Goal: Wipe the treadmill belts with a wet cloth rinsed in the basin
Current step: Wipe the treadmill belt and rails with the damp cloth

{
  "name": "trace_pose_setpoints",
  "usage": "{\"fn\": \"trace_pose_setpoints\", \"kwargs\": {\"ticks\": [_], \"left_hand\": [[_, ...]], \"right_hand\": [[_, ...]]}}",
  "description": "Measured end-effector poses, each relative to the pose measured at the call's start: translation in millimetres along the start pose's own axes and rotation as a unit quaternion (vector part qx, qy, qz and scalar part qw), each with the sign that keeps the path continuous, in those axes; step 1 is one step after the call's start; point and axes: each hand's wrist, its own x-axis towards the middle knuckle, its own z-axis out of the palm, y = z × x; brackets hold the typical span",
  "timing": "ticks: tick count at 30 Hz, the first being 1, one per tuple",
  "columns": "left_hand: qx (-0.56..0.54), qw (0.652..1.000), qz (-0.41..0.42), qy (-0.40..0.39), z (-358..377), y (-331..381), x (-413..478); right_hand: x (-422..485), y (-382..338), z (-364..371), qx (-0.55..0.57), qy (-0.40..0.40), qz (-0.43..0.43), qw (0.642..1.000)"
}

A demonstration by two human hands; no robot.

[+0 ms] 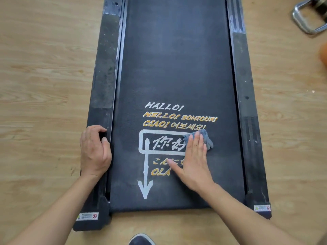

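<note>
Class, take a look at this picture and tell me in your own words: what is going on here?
A person is wiping a treadmill belt that sits on a wooden floor. The right hand lies flat, pressing a grey cloth onto the printed greetings. The left hand grips the side rail, seemingly for support. No basin is in view.

The right hand (193,161) lies flat on the grey cloth (205,136) and hides most of it. Only the bits past the fingers stick out. Under that hand, some words printed on the belt (177,68) can't be read. The belt runs off the top edge, far ahead of both hands. Far out past the right hand, a shiny metal thing (307,20) and a blurry orange thing (324,53) are cut off. Below the left wrist, the sticker (87,216) writing is too small to read.
</note>
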Motion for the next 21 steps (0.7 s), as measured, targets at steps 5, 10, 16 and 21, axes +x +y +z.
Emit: {"fn": "trace_pose_setpoints", "kwargs": {"ticks": [5, 10, 16, 21], "left_hand": [[-0.063, 0.997, -0.043, 0.025, -1.1, -1.0, 1.0], [-0.055, 0.997, -0.039, 0.043, -1.2, -2.2, 2.3], [-0.002, 1.0, -0.006, 0.021, -0.5, -11.0, 0.2], [0.017, 1.0, -0.003, 0.006, -0.1, -6.4, -0.7]], "right_hand": [[14.9, -119.4, 39.7, -0.032, -0.046, -0.191, 0.98], [32.4, -163.9, 60.5, -0.118, -0.033, -0.286, 0.95], [20.0, -108.6, 32.6, -0.12, -0.055, -0.24, 0.962], [-25.1, 26.6, 1.0, -0.114, -0.054, -0.102, 0.987]]}}
